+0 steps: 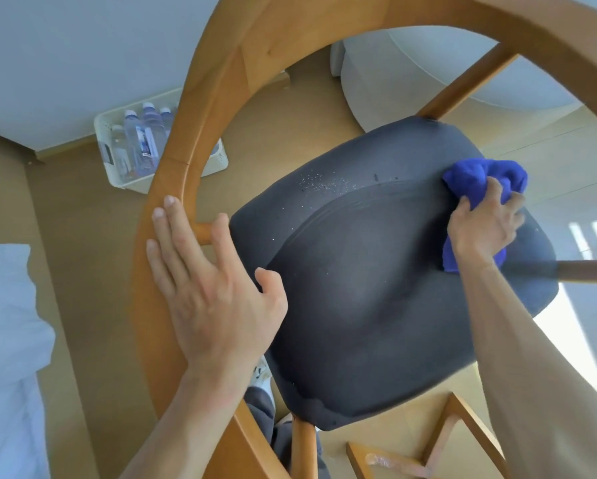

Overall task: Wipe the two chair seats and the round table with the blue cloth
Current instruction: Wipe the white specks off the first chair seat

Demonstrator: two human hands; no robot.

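A dark grey chair seat (376, 288) fills the middle of the view, ringed by a curved wooden backrest (217, 91). Pale crumbs (324, 184) speckle the seat's far left part. My right hand (485, 226) grips the bunched blue cloth (487, 178) and presses it on the seat's far right edge. My left hand (207, 281) lies flat with straight fingers on the wooden backrest at the seat's left side. Beyond the chair, a pale curved surface (445, 70) shows through the backrest.
A white basket (217, 164) of water bottles (141, 140) stands on the tan floor behind the backrest. White bedding (7, 323) lies at the left edge. Another wooden frame (445, 440) stands at the bottom right. Sunlit floor (566, 167) lies on the right.
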